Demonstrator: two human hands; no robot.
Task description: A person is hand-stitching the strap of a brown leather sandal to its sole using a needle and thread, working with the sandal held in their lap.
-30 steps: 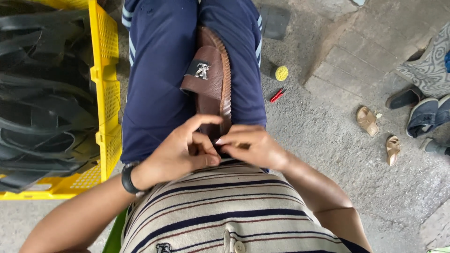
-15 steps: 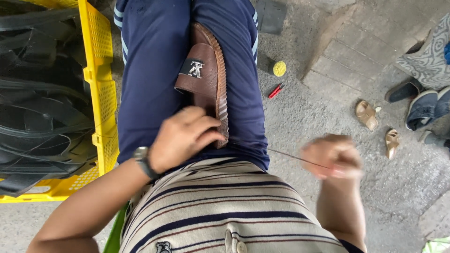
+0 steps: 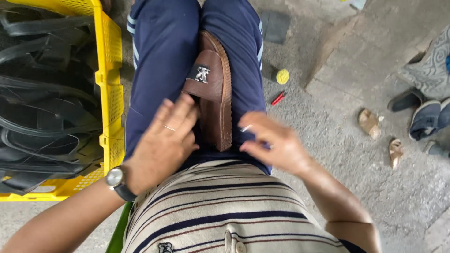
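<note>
Resting my left hand (image 3: 161, 143) flat and open against the brown leather loafer (image 3: 213, 91) wedged between navy-trousered thighs (image 3: 159, 61); my right hand (image 3: 274, 145), blurred, looks half-curled, grip unclear.

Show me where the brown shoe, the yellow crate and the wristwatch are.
brown shoe (image 3: 212, 84), head view, on the leather upper by the metal ornament.
yellow crate (image 3: 108, 84), head view, on its right wall.
wristwatch (image 3: 115, 178), head view, on the dial.

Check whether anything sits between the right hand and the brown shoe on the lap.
Nothing visible does. The right hand hovers just right of the brown shoe, with only the dark blue trouser leg beneath the gap. The left hand rests against the shoe's other side, not in the way.
</note>
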